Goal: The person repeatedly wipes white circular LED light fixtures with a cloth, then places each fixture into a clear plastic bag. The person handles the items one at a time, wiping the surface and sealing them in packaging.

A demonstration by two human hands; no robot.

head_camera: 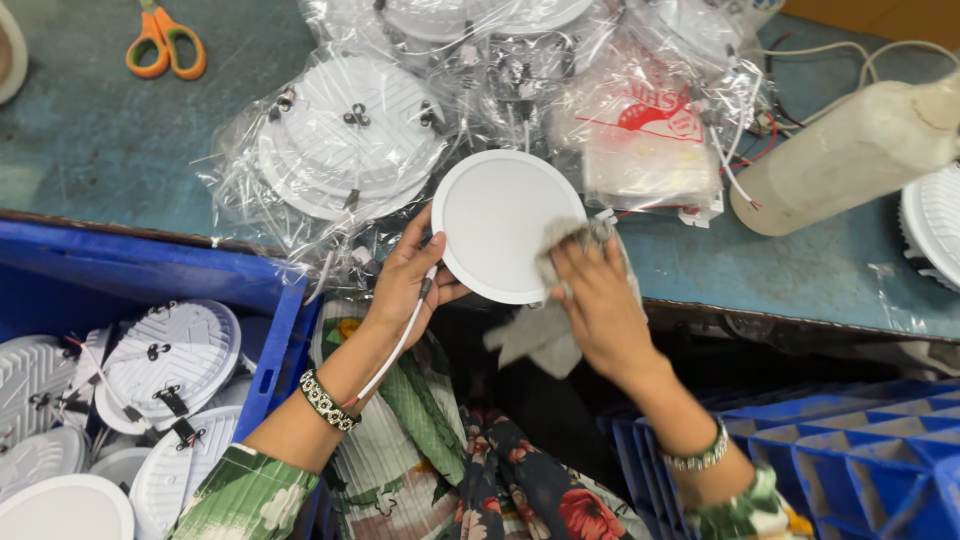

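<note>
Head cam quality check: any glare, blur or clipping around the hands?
Head view: glare streaks the clear plastic bags on the table; the round white light panel is nearly blown out, with little surface detail; the right hand and its grey cloth look slightly motion-smeared; the left hand is sharper; the gap under the table edge falls into dark shadow.
</note>
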